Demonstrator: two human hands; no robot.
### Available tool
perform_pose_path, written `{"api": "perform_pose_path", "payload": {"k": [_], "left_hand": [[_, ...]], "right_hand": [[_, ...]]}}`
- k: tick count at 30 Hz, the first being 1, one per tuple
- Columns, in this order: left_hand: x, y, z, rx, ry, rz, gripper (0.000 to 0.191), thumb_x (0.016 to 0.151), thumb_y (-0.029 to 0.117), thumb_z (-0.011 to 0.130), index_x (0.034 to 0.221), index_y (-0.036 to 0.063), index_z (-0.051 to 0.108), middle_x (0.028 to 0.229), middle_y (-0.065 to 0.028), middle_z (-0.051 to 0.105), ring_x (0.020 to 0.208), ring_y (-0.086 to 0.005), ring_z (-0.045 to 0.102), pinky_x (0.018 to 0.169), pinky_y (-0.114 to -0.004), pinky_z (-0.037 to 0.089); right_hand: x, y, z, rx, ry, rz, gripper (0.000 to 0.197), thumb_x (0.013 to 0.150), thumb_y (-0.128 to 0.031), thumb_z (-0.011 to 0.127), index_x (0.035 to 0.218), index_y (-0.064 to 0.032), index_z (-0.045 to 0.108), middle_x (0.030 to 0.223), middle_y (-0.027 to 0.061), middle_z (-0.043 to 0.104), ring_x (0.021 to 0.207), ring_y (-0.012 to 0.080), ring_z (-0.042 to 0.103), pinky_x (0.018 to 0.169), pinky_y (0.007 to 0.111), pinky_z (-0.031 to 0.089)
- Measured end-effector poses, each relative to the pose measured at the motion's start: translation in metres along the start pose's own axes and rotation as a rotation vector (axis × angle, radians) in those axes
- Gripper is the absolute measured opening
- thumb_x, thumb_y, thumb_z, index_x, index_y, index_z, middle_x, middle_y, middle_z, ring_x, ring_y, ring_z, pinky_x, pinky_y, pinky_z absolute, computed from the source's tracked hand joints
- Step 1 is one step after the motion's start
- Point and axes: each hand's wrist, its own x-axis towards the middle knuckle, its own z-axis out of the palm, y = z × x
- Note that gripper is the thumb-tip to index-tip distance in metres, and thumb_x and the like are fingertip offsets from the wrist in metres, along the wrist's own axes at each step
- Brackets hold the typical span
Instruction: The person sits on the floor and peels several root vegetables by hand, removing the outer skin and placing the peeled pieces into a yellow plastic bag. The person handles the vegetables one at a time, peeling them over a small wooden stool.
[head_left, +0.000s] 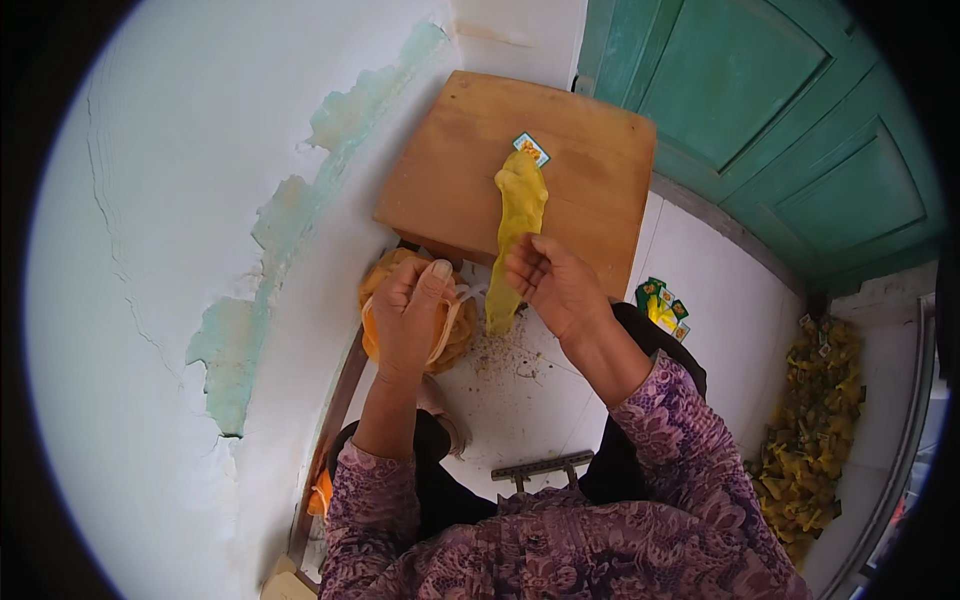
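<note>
A yellow mesh bag (523, 202) with a few lumps in its far end lies on a brown wooden table (450, 165) and hangs over its near edge. A small printed card tag (531, 148) sits at the bag's far end. My right hand (547, 281) is beside the hanging part, fingers curled; whether they grip the mesh cannot be told. My left hand (414, 311) is closed, thumb on top, above an orange mesh sack (457, 337) with a pale drawstring. What lies inside its fingers is hidden.
Brown debris (517, 360) is scattered on the tiled floor. More tagged cards with yellow mesh (663, 309) lie right of the table. Many filled yellow mesh bags (814, 435) are heaped by the right wall. A green door (742, 97) stands behind; a peeling wall (165, 225) is at left.
</note>
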Motion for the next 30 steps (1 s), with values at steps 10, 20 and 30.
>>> {"api": "perform_pose_path", "payload": {"k": [10, 20, 30], "left_hand": [[-0.038, 0.007, 0.064, 0.666, -0.322, 0.871, 0.034, 0.083, 0.032, 0.059, 0.109, 0.0101, 0.057, 0.11, -0.0109, 0.055, 0.107, -0.0265, 0.051, 0.095, -0.045, 0.036], [0.018, -0.014, -0.046, 0.288, 0.412, -0.01, 0.021, 0.091, 0.022, 0.053, 0.094, 0.0031, 0.063, 0.072, -0.0036, 0.06, 0.066, -0.0093, 0.053, 0.069, -0.026, 0.044], [-0.004, -0.023, -0.066, 0.343, 0.361, -0.023, 0.021, 0.089, 0.018, 0.056, 0.097, 0.0008, 0.064, 0.075, -0.0031, 0.06, 0.07, -0.0099, 0.056, 0.072, -0.025, 0.046]], "right_hand": [[-0.032, 0.033, 0.014, 0.091, -0.568, 0.392, 0.034, 0.095, -0.029, 0.046, 0.113, -0.0009, 0.053, 0.106, 0.0081, 0.06, 0.101, 0.0185, 0.058, 0.091, 0.032, 0.046], [-0.029, -0.05, 0.019, -0.124, -0.462, -0.141, 0.038, 0.092, -0.027, 0.053, 0.114, 0.004, 0.052, 0.105, 0.0156, 0.062, 0.095, 0.0203, 0.063, 0.08, 0.029, 0.052], [-0.033, -0.075, -0.027, -0.072, -0.013, -0.043, 0.019, 0.088, -0.012, 0.053, 0.103, 0.0008, 0.055, 0.092, 0.0112, 0.064, 0.073, 0.0148, 0.062, 0.063, 0.027, 0.051]]}}
